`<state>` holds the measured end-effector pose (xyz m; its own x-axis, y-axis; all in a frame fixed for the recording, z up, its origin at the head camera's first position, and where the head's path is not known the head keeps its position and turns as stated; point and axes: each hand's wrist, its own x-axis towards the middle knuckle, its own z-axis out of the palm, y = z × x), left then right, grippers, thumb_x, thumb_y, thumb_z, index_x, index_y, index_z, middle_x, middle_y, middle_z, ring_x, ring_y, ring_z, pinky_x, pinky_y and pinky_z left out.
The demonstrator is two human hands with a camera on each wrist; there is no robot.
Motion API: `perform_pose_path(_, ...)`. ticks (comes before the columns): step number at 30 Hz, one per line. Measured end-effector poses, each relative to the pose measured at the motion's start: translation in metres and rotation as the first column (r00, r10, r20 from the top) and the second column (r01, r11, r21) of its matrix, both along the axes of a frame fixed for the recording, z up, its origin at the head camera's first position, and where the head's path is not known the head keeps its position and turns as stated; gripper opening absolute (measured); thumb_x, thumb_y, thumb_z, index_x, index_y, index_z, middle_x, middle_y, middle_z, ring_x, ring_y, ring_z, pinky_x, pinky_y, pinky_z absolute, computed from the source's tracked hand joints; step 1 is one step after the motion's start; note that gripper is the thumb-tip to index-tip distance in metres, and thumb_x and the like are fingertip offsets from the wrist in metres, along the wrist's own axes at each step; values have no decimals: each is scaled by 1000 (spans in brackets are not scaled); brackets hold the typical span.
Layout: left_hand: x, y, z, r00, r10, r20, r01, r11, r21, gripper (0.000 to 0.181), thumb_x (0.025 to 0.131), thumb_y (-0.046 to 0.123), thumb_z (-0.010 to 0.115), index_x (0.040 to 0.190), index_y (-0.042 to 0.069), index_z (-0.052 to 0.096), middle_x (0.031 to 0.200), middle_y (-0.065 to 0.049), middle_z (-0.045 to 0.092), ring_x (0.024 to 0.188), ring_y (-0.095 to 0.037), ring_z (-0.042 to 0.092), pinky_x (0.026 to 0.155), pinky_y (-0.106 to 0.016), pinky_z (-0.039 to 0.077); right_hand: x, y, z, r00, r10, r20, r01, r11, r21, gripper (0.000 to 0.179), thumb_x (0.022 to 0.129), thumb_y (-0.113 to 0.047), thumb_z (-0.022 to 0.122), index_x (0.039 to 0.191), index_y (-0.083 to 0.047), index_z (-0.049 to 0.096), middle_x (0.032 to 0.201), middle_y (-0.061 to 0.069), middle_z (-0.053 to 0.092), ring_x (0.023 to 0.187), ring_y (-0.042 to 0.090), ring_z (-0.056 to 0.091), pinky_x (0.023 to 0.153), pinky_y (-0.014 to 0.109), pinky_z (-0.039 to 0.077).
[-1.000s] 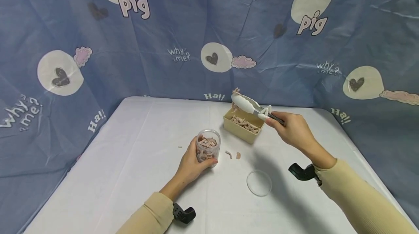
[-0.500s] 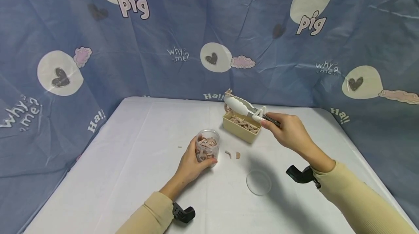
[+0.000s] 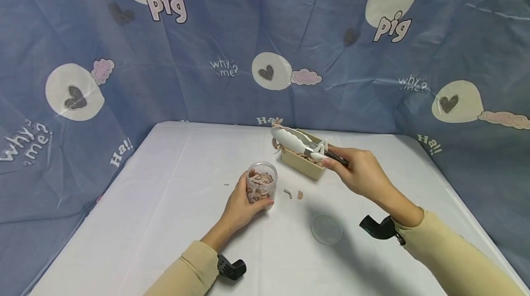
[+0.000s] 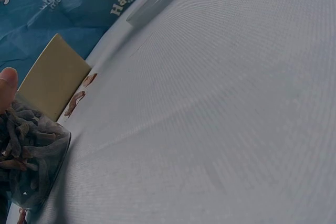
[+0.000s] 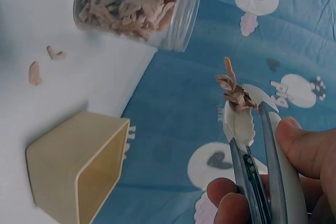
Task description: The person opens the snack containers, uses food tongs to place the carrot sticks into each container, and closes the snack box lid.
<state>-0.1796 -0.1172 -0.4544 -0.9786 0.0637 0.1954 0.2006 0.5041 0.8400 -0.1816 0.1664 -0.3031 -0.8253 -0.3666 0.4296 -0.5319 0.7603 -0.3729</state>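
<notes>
My left hand (image 3: 239, 205) grips a clear plastic jar (image 3: 268, 197) round its side, thumb in front. The jar is open at the top and partly filled with brownish, wrinkled dried strips (image 5: 126, 11). With my right hand (image 3: 364, 171) I hold white-tipped tongs (image 3: 290, 141), which pinch a small clump of the same dried strips (image 5: 237, 97). The tongs stand over a cream rectangular box (image 3: 299, 165), their tips out past its left end and higher than the jar. More strips lie in the box, partly hidden behind the tongs.
Two loose dried pieces (image 3: 300, 194) lie on the white-covered table (image 3: 174, 240) between jar and box. A clear round lid (image 3: 326, 229) lies flat nearer the front. One tiny scrap (image 3: 226, 184) is left of the jar. A blue printed cloth (image 3: 215, 20) hangs behind.
My right hand has moved left and slightly down, carrying the tongs and the clump from above the box towards the jar. The left hand and jar stay nearly where they were.
</notes>
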Motion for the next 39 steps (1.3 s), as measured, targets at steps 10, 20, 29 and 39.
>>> perform_pose_path(10,-2,0,-1,1000,5,-1,-5,1000,-4,96,76,40,84,151,13,31,146,-12,49,135,-32,48,113,-53,37,8,-8,-8,998,58,0,-58,998,-9,35,92,-21,70,120,0,69,64,-4,52,53,2,37,53,21,37)
perform_pose_path(20,-3,-1,-2,1000,3,4,-3,1000,1,96,76,40,84,152,13,30,145,-12,50,135,-31,48,113,-53,37,13,-13,-15,997,78,10,-78,997,10,41,90,-23,72,123,2,67,69,1,64,49,-2,32,51,20,35)
perform_pose_path(29,-3,-1,-2,1000,-2,10,1,1000,14,97,76,39,84,152,14,29,147,-12,49,138,-31,46,115,-54,35,13,-16,-24,993,115,9,-115,993,20,38,88,-23,74,118,-1,70,111,13,74,52,-3,41,62,24,46)
perform_pose_path(39,-3,-2,-2,1000,-9,4,9,1000,29,97,76,37,85,152,13,29,148,-11,48,138,-31,46,115,-53,35,13,-17,-29,990,136,-35,-135,990,48,39,86,-23,76,118,-3,71,105,9,76,67,2,54,68,31,53)
